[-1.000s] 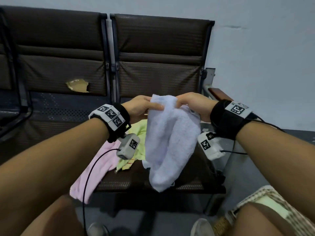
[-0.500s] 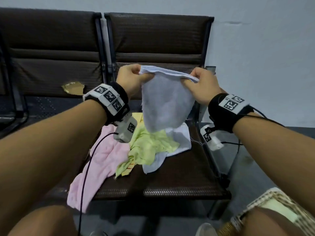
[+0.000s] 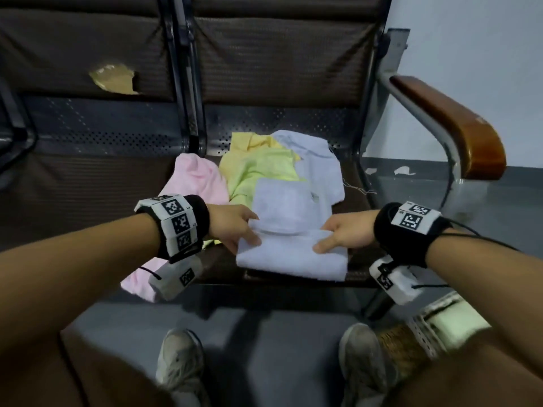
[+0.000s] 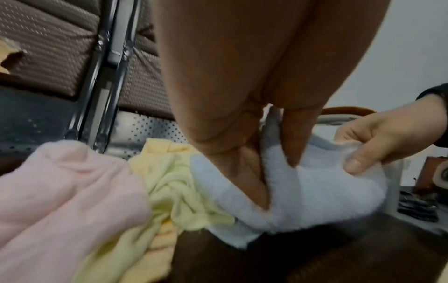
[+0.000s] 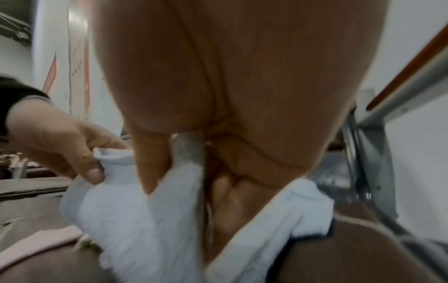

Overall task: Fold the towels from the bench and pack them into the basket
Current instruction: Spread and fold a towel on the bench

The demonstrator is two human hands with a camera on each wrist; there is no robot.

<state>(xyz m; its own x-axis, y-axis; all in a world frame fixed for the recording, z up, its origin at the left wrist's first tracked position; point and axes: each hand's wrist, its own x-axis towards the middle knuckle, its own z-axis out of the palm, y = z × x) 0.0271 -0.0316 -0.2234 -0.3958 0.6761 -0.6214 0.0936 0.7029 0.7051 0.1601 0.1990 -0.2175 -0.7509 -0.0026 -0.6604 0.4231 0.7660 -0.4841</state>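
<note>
The dark brown woven-seat metal desk (image 3: 182, 183) carries a loose heap at its back: a crumpled pink terry towel (image 3: 194, 180), a rumpled yellow-green towel (image 3: 258, 168) and another pale one. At the seat's front edge lies the pale blue terry towel (image 3: 291, 251), half folded. The left hand (image 3: 235, 227) and right hand (image 3: 342, 235) each pinch a side, fingers clamped on the cloth. The near fold sits close to the edge; a careless tug could drag it to the floor or spring the fold open. Half a second ago it hung raised between both hands; now it rests on the seat. The basket I cannot clearly make out.
</note>
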